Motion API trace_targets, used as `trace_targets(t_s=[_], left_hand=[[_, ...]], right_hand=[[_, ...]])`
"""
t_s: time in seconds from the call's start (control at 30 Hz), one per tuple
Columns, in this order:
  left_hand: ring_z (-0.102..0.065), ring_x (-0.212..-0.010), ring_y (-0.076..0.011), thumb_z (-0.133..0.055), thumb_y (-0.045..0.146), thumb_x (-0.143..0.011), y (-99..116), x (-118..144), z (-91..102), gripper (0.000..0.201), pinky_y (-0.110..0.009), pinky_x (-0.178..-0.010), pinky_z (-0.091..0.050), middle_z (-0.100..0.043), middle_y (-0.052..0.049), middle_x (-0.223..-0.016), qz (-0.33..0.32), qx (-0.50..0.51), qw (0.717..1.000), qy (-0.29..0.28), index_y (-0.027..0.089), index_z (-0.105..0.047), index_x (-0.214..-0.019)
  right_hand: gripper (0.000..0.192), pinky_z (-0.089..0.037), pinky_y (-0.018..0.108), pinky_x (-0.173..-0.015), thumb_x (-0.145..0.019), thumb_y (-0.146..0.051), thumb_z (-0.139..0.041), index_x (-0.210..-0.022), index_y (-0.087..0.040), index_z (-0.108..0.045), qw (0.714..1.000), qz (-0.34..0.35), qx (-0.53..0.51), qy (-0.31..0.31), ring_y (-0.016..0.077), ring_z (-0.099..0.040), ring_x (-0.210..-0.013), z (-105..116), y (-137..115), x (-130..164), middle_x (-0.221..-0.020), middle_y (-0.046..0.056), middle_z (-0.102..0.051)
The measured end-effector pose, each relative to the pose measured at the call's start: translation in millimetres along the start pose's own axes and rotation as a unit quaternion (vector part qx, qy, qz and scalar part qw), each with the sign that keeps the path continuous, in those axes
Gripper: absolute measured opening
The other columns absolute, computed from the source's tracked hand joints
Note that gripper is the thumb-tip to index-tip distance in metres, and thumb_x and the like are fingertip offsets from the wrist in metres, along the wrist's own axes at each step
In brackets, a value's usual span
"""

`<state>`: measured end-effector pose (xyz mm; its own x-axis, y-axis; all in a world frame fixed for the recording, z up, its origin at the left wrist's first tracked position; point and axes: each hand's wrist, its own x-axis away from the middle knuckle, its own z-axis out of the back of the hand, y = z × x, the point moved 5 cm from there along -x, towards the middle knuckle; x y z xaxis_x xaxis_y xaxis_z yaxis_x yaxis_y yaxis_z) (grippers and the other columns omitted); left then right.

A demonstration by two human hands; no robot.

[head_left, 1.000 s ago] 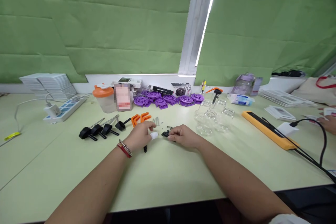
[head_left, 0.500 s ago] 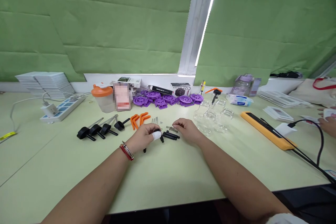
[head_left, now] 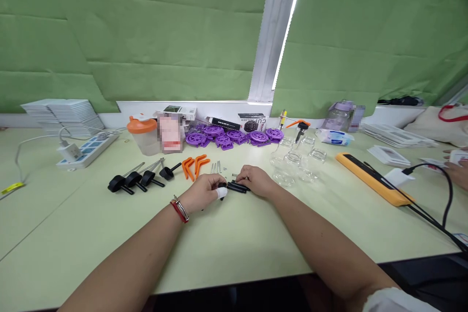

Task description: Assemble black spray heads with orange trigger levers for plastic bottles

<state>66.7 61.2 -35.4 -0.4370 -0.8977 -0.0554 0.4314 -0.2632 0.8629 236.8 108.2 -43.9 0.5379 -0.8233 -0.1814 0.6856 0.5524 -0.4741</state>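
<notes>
My left hand [head_left: 204, 192], with white tape on one finger, is closed round a small black plastic part [head_left: 222, 198] that is mostly hidden by the fingers. Just to its right lie several black rods [head_left: 237, 188] on the table. Over their right end my right hand [head_left: 259, 181] is bent down, thumb and fingertips pinched together; whatever they grip is concealed. A coil spring [head_left: 234, 175] peeks out beside those fingertips. Slim metal pins [head_left: 215, 167] and orange angled levers [head_left: 199, 163] lie beyond my left hand.
Black round parts with handles and metal rods [head_left: 146, 179] lie at left. Behind are purple plastic discs [head_left: 224, 142] and an orange-lidded cup [head_left: 142, 131]. Clear glass vessels [head_left: 292, 158] stand right of centre, near an orange power strip [head_left: 373, 178]. Another person's hand [head_left: 457, 173] shows at the right edge.
My right hand has shifted left and down over the springs and black rods, covering most of the springs. My left hand has moved slightly right with the black part still in it.
</notes>
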Motion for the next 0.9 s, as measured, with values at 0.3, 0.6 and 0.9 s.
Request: trace_targets(t_s=[0.3, 0.6, 0.9], left_hand=[[-0.043, -0.060, -0.0101, -0.058, 0.036, -0.075, 3, 0, -5.0, 0.022, -0.023, -0.057, -0.035, -0.051, 0.002, -0.068, -0.015, 0.023, 0.999, -0.024, 0.016, -0.060, -0.084], [-0.044, -0.062, -0.0104, -0.058, 0.034, -0.076, 4, -1, -6.9, 0.021, -0.024, -0.060, -0.037, -0.052, 0.001, -0.069, -0.024, 0.036, 0.999, -0.028, 0.015, -0.059, -0.085], [-0.041, -0.063, -0.0102, -0.056, 0.032, -0.078, 5, 0, -6.6, 0.023, -0.023, -0.059, -0.036, -0.049, 0.002, -0.069, -0.043, 0.014, 0.999, -0.020, 0.014, -0.062, -0.090]], right_hand=[[0.015, -0.040, 0.024, -0.071, -0.079, -0.016, -0.058, -0.080, -0.022, -0.072, 1.000, 0.000, 0.011, 0.001, 0.0131, -0.057, -0.078, -1, 1, 0, -0.085, 0.002, -0.061], [0.016, -0.045, 0.026, -0.072, -0.083, -0.020, -0.054, -0.086, -0.021, -0.070, 0.975, 0.042, -0.168, 0.141, 0.0134, -0.057, -0.076, 17, -29, 11, -0.086, 0.004, -0.059], [0.018, -0.046, 0.026, -0.073, -0.085, -0.021, -0.052, -0.089, -0.023, -0.070, 0.963, 0.095, -0.228, 0.104, 0.0128, -0.057, -0.077, 9, -56, 17, -0.085, 0.003, -0.057]])
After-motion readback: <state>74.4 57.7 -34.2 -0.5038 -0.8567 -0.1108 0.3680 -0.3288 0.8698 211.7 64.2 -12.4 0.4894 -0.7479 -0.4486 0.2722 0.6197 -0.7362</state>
